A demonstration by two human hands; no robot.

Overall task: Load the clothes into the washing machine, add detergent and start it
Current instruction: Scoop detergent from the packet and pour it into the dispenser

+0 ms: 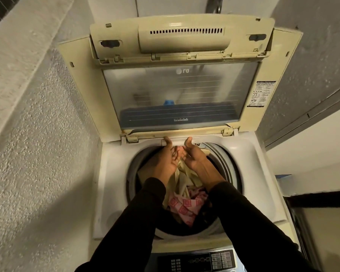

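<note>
Between rough plaster walls [37, 134], the open washing machine [110, 173] holds clothes [185, 201]; both hands' fingers [177, 154] spread empty.

On the glass of my washing machine's raised lid [177, 95] I can read the LG logo [182, 71], seen mirrored from this side. Lower on the same glass there is a small line of lettering [181, 120], upside down and too blurred to read. The instruction sticker [262, 93] on the lid's right frame and the control panel [196, 261] carry print too fine to make out.
</note>
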